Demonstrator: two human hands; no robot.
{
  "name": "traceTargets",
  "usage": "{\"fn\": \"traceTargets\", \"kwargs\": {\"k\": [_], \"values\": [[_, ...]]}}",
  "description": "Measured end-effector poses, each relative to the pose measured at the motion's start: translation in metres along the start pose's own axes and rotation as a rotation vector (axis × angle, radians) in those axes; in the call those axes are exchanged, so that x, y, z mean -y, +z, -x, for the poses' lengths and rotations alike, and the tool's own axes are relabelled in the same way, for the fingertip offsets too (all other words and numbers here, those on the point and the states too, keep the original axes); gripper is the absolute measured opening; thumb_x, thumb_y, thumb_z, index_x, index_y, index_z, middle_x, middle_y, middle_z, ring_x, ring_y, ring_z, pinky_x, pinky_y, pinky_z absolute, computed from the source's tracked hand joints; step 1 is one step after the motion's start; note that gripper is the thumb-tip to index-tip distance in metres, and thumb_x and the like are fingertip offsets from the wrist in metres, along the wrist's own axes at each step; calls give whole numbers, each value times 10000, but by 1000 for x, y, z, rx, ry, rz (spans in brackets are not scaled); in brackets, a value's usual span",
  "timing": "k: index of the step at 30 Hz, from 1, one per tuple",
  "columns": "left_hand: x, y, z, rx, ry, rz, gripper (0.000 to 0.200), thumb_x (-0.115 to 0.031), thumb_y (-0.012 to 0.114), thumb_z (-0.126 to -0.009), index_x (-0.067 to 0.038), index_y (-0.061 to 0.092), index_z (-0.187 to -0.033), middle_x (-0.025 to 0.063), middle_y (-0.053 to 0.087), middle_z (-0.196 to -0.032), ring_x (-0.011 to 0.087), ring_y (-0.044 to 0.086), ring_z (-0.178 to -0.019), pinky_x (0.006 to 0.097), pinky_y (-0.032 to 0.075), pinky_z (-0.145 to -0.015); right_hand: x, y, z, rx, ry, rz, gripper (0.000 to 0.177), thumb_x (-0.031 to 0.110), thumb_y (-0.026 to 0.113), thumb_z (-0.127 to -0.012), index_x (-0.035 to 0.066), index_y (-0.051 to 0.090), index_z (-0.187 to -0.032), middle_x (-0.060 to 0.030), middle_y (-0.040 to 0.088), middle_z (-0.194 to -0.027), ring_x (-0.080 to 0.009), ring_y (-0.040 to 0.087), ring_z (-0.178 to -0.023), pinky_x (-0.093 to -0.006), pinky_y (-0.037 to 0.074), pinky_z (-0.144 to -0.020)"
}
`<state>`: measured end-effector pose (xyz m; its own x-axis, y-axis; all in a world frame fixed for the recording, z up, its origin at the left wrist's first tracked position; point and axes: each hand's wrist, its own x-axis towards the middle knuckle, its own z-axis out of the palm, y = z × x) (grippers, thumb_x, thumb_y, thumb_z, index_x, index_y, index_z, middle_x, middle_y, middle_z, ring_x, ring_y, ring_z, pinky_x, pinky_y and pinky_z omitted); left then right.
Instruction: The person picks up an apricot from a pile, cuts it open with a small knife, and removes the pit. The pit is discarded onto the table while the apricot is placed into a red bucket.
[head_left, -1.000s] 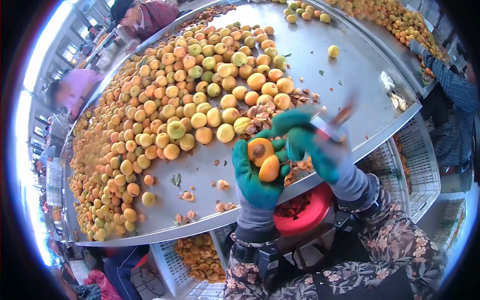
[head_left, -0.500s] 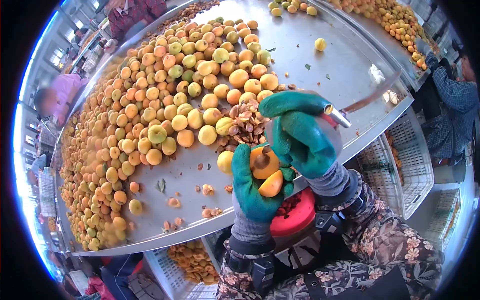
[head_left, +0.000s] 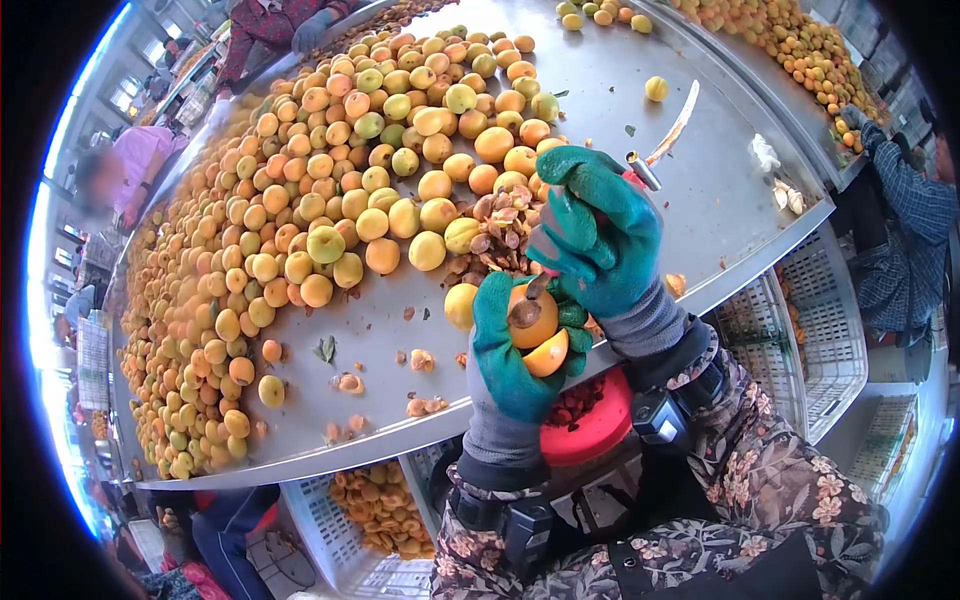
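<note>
My left hand point(head_left: 505, 355), in a green coated glove, is closed around a cut apricot point(head_left: 540, 325). The fruit is split, with a cut piece point(head_left: 547, 355) at its lower side and the brown pit point(head_left: 523, 313) exposed. My right hand point(head_left: 605, 235), also gloved, grips a red-handled knife. Its metal collar point(head_left: 642, 170) and thin curved blade point(head_left: 675, 125) stick out above the fist. A small metal tip point(head_left: 538, 287) below that fist reaches the pit; whether it belongs to the same tool is partly hidden. Beside my hands lies a heap of brown pits point(head_left: 505, 225).
A large pile of whole apricots point(head_left: 330, 180) covers the left of the metal table point(head_left: 600, 110). Under its edge are a red bowl point(head_left: 590, 440) of dark bits and white crates point(head_left: 320, 530), one holding apricot halves point(head_left: 385, 505). Other people work around the tables.
My right hand has turned, swinging the blade from pointing right to pointing up and away. The small metal tip has moved at the pit. The left hand still holds the apricot.
</note>
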<state>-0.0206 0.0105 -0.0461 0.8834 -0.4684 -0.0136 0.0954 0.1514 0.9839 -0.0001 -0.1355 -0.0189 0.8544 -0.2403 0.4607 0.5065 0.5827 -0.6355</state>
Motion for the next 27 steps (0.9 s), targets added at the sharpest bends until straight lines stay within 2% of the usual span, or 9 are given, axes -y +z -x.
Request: {"fn": "traceTargets", "kwargs": {"k": [8, 10, 12, 14, 15, 17, 18, 22, 27], "values": [[-8, -1, 0, 32, -224, 788, 309, -201, 576, -886, -41, 476, -1130, 142, 578, -956, 208, 616, -788, 306, 543, -581, -8, -8, -6, 110, 218, -596, 239, -27, 505, -854, -53, 546, -1088, -27, 559, -670, -54, 431, -519, -182, 393, -501], [-4, -2, -5, 51, -369, 875, 331, -165, 606, -864, -44, 481, -1145, 137, 577, -981, 212, 617, -805, 323, 545, -596, -9, -5, -7, 145, -99, -50, 212, 8, 529, -854, -40, 575, -1056, -28, 561, -686, -55, 463, -556, -186, 403, -509], [13, 3, -8, -178, 467, -499, 449, -73, 716, -711, -2, 503, -1100, 139, 608, -890, 246, 608, -768, 362, 495, -672, -7, 3, -7, 173, -407, 501, 190, 42, 553, -854, -27, 603, -1023, -29, 562, -702, -57, 495, -592, -189, 414, -517], [22, 4, -12, -205, 324, -416, 472, -73, 724, -695, 6, 499, -1102, 139, 604, -895, 252, 604, -786, 372, 483, -693, -4, 13, -6, 191, -709, 1056, 173, 77, 578, -853, -14, 632, -991, -31, 564, -718, -59, 527, -629, -192, 424, -526], [25, 5, -12, -229, 185, -333, 495, -73, 732, -679, 14, 494, -1104, 139, 601, -899, 258, 600, -804, 382, 470, -714, 2, 24, -2, 192, -705, 1056, 173, 77, 578, -853, -14, 632, -991, -31, 564, -718, -59, 527, -629, -192, 424, -526], [26, 10, -11, -325, 420, -527, 493, -71, 724, -686, 11, 493, -1113, 133, 598, -907, 264, 599, -784, 380, 472, -697, 14, 47, 8, -333, 137, 330, 184, 74, 554, -882, -8, 582, -1044, -19, 534, -716, -60, 398, -491, -233, 363, -443], [26, 11, -11, -413, 658, -726, 490, -68, 717, -693, 8, 491, -1122, 127, 596, -916, 270, 599, -764, 378, 473, -681, 13, 47, 9, -367, 188, 119, 238, 160, 536, -909, 0, 584, -1079, -16, 516, -678, -54, 383, -480, -227, 329, -424], [20, 14, -14, -377, 554, -778, 535, -80, 709, -706, 6, 485, -1184, 135, 579, -966, 282, 589, -792, 374, 470, -687, 12, 57, 13, -480, 96, 97, 283, 227, 527, -922, 1, 583, -1083, -24, 504, -656, -90, 408, -477, -243, 341, -434], [15, 20, -13, -188, 397, -268, 517, -37, 617, -760, -21, 474, -1257, 124, 543, -1142, 223, 545, -1015, 333, 438, -866, 11, 43, 12, -475, 1, 181, 286, 224, 526, -924, -15, 576, -1073, -39, 508, -668, -122, 439, -497, -259, 374, -463]]}}
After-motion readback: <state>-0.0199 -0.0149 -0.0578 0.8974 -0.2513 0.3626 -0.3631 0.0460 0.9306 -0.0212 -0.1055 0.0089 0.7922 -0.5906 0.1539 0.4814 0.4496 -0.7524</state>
